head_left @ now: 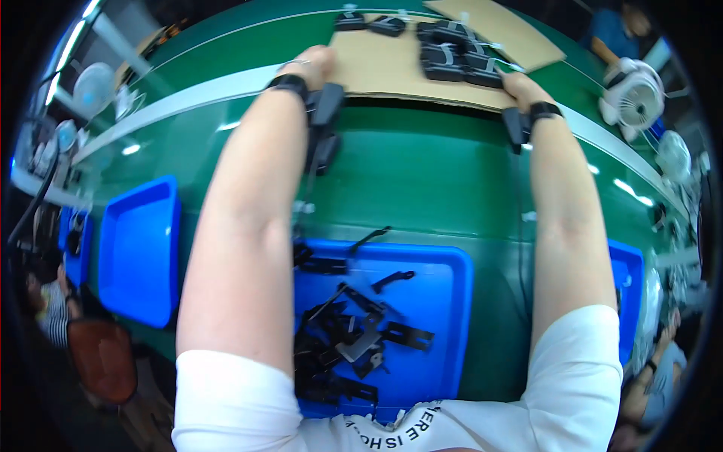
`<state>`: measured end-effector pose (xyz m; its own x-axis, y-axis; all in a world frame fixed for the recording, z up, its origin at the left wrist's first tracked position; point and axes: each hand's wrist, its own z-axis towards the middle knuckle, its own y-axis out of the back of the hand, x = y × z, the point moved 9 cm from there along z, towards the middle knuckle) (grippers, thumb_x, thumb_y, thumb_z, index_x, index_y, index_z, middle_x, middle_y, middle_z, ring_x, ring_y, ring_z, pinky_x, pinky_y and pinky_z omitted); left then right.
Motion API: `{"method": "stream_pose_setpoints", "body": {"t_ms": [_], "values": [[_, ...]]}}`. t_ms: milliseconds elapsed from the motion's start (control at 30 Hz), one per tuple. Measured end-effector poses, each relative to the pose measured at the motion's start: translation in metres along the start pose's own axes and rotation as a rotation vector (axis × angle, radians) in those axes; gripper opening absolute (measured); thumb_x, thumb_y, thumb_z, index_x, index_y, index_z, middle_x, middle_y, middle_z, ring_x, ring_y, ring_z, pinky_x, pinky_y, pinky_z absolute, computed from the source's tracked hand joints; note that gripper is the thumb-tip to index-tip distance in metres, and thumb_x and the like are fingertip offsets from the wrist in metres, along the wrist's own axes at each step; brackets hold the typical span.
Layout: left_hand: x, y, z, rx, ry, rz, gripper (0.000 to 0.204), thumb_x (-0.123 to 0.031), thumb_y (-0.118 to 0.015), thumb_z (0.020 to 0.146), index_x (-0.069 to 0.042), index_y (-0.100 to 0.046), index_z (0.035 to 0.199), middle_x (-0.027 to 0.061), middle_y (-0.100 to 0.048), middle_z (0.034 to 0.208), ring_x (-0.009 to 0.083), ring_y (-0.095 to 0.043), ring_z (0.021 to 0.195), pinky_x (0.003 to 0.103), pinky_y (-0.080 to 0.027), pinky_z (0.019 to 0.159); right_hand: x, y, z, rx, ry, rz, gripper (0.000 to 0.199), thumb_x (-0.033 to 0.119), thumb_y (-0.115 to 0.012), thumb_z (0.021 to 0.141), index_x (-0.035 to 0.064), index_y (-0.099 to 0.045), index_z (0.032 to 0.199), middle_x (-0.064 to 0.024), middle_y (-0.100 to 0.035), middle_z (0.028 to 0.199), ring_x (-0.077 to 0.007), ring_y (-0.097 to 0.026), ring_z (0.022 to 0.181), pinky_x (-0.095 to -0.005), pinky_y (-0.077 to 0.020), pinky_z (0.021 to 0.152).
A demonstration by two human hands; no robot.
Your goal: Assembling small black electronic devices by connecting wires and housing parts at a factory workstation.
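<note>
Both my arms stretch forward over a green table to a tan cardboard sheet (376, 68). My left hand (316, 64) is closed on the sheet's left edge, its fingers partly hidden. At the right edge my right hand (522, 87) grips the same sheet, next to the black parts. Several black blocky parts (443, 62) with pale strips or cables sit grouped on the cardboard's right half. Two similar parts (387, 26) lie near its far left edge. Black wrist straps with small black boxes are on both my wrists.
Close to my body, a blue tray (463, 301) holds a jumble of black metal brackets (354, 331). Another blue tray (139, 256) stands at left, and a blue bin (629, 294) at right. Beyond are a second cardboard sheet (504, 34), a white fan (636, 98) and other people.
</note>
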<state>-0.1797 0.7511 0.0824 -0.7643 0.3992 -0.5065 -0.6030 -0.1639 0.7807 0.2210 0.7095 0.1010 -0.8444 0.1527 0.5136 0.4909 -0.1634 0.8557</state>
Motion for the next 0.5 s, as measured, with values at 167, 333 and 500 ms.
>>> {"method": "stream_pose_setpoints", "body": {"t_ms": [167, 333, 500], "values": [[-0.100, -0.050, -0.004, 0.208, 0.186, 0.444, 0.032, -0.004, -0.055, 0.074, -0.006, -0.062, 0.105, 0.0152, -0.058, 0.114, 0.0301, -0.056, 0.105, 0.036, -0.047, 0.086, -0.085, 0.050, 0.006, -0.084, -0.160, 0.189, 0.051, 0.040, -0.037, 0.093, -0.0040, -0.055, 0.111, -0.0194, -0.056, 0.116, -0.0311, -0.054, 0.103, -0.0397, -0.0412, 0.085], [-0.077, -0.078, 0.016, 0.376, -0.185, 0.932, 0.024, -0.014, -0.051, 0.080, -0.005, -0.065, 0.097, 0.0146, -0.062, 0.105, 0.0324, -0.059, 0.096, 0.037, -0.048, 0.083, -0.092, 0.040, 0.032, -0.191, -0.083, 0.003, 0.054, 0.042, -0.041, 0.092, -0.0085, -0.058, 0.097, -0.0256, -0.059, 0.100, -0.0391, -0.056, 0.093, -0.0408, -0.0436, 0.078], [-0.083, -0.039, -0.005, -0.073, 0.534, -0.301, 0.031, -0.017, -0.043, 0.084, 0.006, -0.061, 0.095, 0.0211, -0.062, 0.097, 0.0376, -0.060, 0.090, 0.039, -0.048, 0.074, -0.091, 0.054, 0.004, -0.245, -0.022, 0.183, 0.046, 0.036, -0.039, 0.093, -0.0052, -0.058, 0.099, -0.0240, -0.060, 0.096, -0.0375, -0.056, 0.086, -0.0433, -0.0431, 0.073]]}}
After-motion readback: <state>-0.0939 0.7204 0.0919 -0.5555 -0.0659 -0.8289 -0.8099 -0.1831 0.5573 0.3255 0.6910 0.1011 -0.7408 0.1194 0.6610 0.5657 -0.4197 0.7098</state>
